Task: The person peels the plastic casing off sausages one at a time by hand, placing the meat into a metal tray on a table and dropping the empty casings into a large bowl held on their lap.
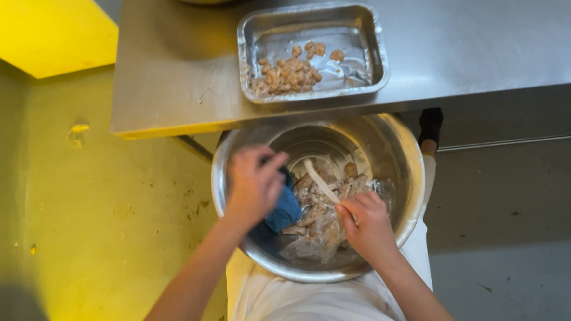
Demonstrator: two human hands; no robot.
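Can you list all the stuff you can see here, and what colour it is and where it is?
metal tray: one, silver, on the steel table above the bowl
breaded pieces: many, pale brown, in the tray's lower left part
steel table: one, grey, across the top
big bowl: one, silver, below the table edge, on the person's lap
plastic bag of pieces: one, clear with brownish pieces, inside the bowl
blue cloth: one, blue, in the bowl under the left hand
white stick: one, whitish, in the bowl, held by the right hand
floor: yellow at left, grey at right
white garment: one, bottom centre
left hand: on the blue cloth
right hand: gripping the white stick
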